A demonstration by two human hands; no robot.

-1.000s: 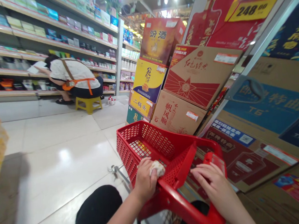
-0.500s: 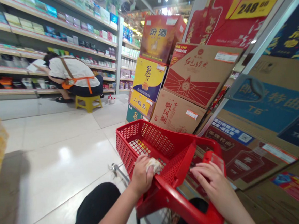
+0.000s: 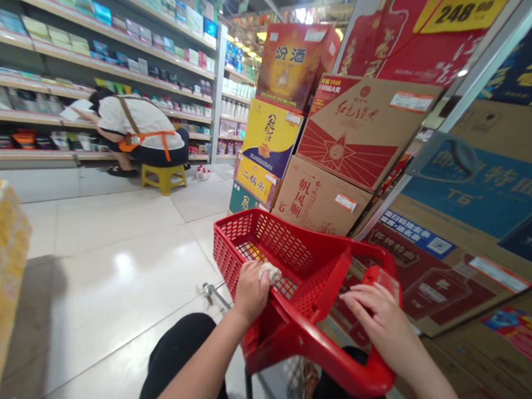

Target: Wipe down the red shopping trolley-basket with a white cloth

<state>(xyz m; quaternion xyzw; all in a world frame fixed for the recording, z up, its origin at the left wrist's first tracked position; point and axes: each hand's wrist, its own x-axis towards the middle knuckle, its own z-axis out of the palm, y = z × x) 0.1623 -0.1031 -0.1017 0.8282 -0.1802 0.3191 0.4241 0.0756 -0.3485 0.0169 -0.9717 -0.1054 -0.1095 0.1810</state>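
A red plastic shopping cart [image 3: 320, 345] stands tilted in view in front of me, its mesh basket holding little that I can make out. On its left rim, my left hand [image 3: 250, 293] is closed around a crumpled whitish cloth [image 3: 271, 273], pressing it to the plastic. My right hand [image 3: 375, 318] lies over the right side of the cart's handle frame, fingers curled loosely across the bar beside a red box-like fitting [image 3: 385, 279]. The right thumb is hidden.
Stacked liquor cartons [image 3: 335, 140] rise close on the right and ahead. A person [image 3: 140, 126] sits on a yellow stool [image 3: 163, 177] by the shelves [image 3: 114, 58], small bottles [image 3: 203, 173] on the floor nearby. A yellow-patterned stack [image 3: 6, 260] stands at left.
The view has shifted slightly, so the shelves and cartons sit further right. My left hand has moved a little forward along the rim with the cloth. The right hand stays on the cart.
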